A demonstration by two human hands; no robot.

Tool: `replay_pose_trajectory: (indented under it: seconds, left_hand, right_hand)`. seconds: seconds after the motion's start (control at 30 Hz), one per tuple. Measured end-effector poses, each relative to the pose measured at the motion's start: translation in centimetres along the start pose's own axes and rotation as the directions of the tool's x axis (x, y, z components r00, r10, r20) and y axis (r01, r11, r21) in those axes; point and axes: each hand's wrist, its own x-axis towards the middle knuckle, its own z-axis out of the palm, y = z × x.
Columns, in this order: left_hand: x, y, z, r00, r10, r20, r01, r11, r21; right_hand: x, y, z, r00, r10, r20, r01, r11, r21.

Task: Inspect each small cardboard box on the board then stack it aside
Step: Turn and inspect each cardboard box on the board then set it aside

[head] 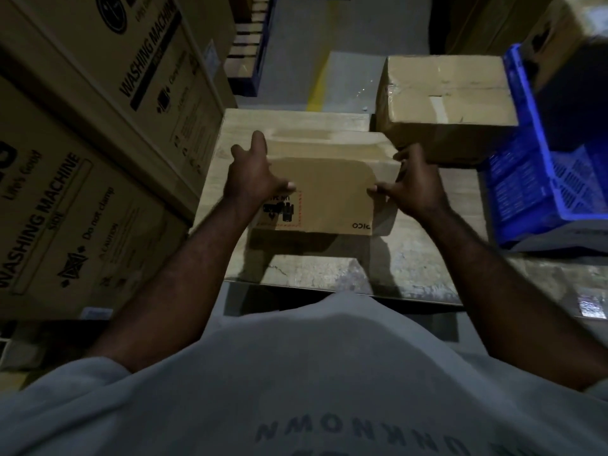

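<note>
Small cardboard box [325, 192] held over the board [296, 121], left hand [253, 172] and right hand [411, 185] gripping its ends; the shadow beneath suggests it is lifted. Inspection step, probably. Next: check the faces, then stack it aside, perhaps by the taped box [444, 97].

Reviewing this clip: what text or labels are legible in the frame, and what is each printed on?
"WASHING MACHINE": upper large carton, left.
"WASHING MACHINE", "SIDE", "Do not clamp", "CAUTION", "Life's Good": lower large carton.
"PICO", upside down: small box.
"UN 34", rest hidden by the left hand: that box's label.
"NKNOWN", upside down: shirt.
Finer carton print: too blurred.
</note>
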Motion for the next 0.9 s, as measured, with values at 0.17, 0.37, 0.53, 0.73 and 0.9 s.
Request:
replay_pose_trajectory:
  seconds: [0.17,0.37,0.53,0.73,0.9]
  left_hand:
    - [-2.4,-3.2,2.5,0.997,0.029,-0.074,-0.031,0.999,-0.028]
    - [-4.7,-5.8,5.7,0.995,0.08,-0.06,-0.081,0.997,-0.014]
    - [-6.3,-7.1,8.0,0.997,0.051,0.066,-0.054,0.998,0.033]
    - [-6.3,-6.8,8.6,0.984,0.128,0.126,-0.16,0.943,0.29]
    - [-5.3,-5.7,8.6,0.951,0.188,0.246,-0.271,0.89,0.367]
  right_hand:
    - [-2.5,1.6,2.6,0.997,-0.072,-0.01,0.072,0.997,-0.011]
    - [-4.8,4.8,5.0,0.984,-0.172,0.057,0.174,0.984,-0.046]
    - [-5.9,6.9,6.5,0.984,-0.165,0.075,0.169,0.984,-0.063]
    - [-6.3,6.3,7.1,0.958,-0.269,0.097,0.284,0.937,-0.204]
    - [-6.0,4.6,7.6,0.92,-0.298,0.254,0.381,0.828,-0.411]
